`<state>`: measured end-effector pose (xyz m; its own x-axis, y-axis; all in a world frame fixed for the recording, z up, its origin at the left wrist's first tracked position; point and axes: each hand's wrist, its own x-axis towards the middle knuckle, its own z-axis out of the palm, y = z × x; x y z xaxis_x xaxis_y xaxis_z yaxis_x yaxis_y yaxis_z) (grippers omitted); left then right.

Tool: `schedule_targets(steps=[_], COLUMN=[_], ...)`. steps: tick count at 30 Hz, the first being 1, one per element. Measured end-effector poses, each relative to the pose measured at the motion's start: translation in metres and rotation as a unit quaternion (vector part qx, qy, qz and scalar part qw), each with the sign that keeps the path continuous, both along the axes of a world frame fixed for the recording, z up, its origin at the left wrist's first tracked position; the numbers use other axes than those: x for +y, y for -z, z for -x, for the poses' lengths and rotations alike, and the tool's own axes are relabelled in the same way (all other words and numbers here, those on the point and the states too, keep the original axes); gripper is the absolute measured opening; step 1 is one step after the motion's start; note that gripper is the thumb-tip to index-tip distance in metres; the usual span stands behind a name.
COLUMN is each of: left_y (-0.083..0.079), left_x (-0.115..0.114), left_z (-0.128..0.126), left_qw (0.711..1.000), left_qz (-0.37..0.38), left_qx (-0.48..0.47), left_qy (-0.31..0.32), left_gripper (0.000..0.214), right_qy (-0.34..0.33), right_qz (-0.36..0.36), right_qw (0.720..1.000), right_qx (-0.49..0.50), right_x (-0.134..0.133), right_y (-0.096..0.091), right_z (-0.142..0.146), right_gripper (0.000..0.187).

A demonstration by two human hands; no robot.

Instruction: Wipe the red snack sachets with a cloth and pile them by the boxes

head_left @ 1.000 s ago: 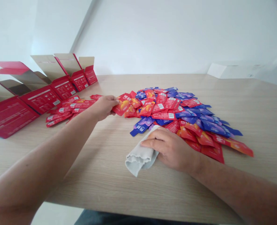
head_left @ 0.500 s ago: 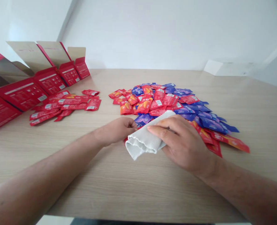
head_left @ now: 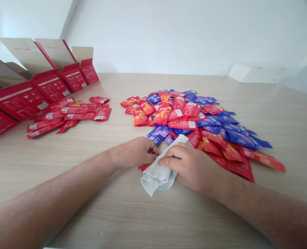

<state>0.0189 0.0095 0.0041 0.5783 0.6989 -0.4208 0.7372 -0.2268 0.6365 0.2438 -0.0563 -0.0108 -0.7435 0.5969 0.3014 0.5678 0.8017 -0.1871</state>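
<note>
Folded white ribbed cloth point(head_left: 160, 173) is gripped in my right hand point(head_left: 192, 164), thumb and fingers closed on it. Its loose edge hangs toward me over the table. My left hand point(head_left: 135, 152) is closed on a red packet point(head_left: 145, 167), most of which lies hidden beneath the cloth and the fingers. The cloth touches or overlaps this packet close to my left fingertips. Just beyond both hands spreads a heap of small flat packets, red-orange ones point(head_left: 162, 115) and blue-purple ones point(head_left: 159, 134).
Red cardboard boxes point(head_left: 51, 86) with raised flaps stand in a row at the left. Before them lies a smaller pile of red packets point(head_left: 78, 109). A white object point(head_left: 252, 73) sits at the table's back right, near the white wall point(head_left: 163, 38).
My right hand has come down and nearer with the cloth, uncovering more of the heap. My left hand has shifted slightly right and toward me. The view has also moved a little.
</note>
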Motion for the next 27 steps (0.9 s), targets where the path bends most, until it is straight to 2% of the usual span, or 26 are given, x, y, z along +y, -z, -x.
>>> schedule_targets(steps=[2, 4, 7, 10, 12, 15, 17, 22, 27], left_y=[-0.001, -0.002, -0.001, 0.0, 0.0, -0.001, -0.003, -0.01, -0.017], left_x=[-0.002, -0.004, -0.007, -0.009, -0.009, -0.008, -0.008, -0.009, -0.013], left_z=[0.003, 0.006, 0.008, 0.008, 0.008, 0.009, 0.012, 0.016, 0.018], left_qw=[1.0, 0.998, 0.994, 0.994, 0.994, 0.992, 0.995, 0.997, 0.991], left_qz=[-0.009, -0.054, -0.105, -0.106, -0.112, -0.127, -0.101, 0.063, 0.119], left_qx=[0.001, -0.004, -0.017, -0.015, -0.009, -0.001, 0.001, -0.011, -0.033], left_qy=[0.014, 0.026, 0.008, -0.019, -0.02, 0.005, 0.023, 0.033, 0.053], left_gripper=[0.022, 0.018, 0.016, 0.015, 0.016, 0.016, 0.016, 0.016, 0.015], right_qy=[-0.017, -0.022, 0.015, 0.052, 0.038, -0.017, -0.027, -0.033, -0.053], right_qz=[-0.006, -0.003, 0.019, 0.023, 0.014, 0.005, 0.004, 0.008, 0.002], right_qw=[1.0, 1.0, 1.0, 0.998, 0.999, 1.0, 1.0, 0.999, 0.999], right_qx=[0.01, 0.011, -0.003, -0.012, -0.008, -0.007, -0.007, 0.003, 0.013], right_x=[-0.002, -0.002, -0.001, -0.003, -0.007, -0.013, -0.013, -0.005, -0.006], right_y=[-0.001, -0.003, -0.006, -0.007, -0.006, -0.006, -0.006, -0.007, -0.008], right_z=[0.003, 0.004, 0.004, 0.008, 0.013, 0.019, 0.019, 0.012, 0.013], right_gripper=[0.025, 0.026, 0.038, 0.042, 0.038, 0.03, 0.027, 0.026, 0.022])
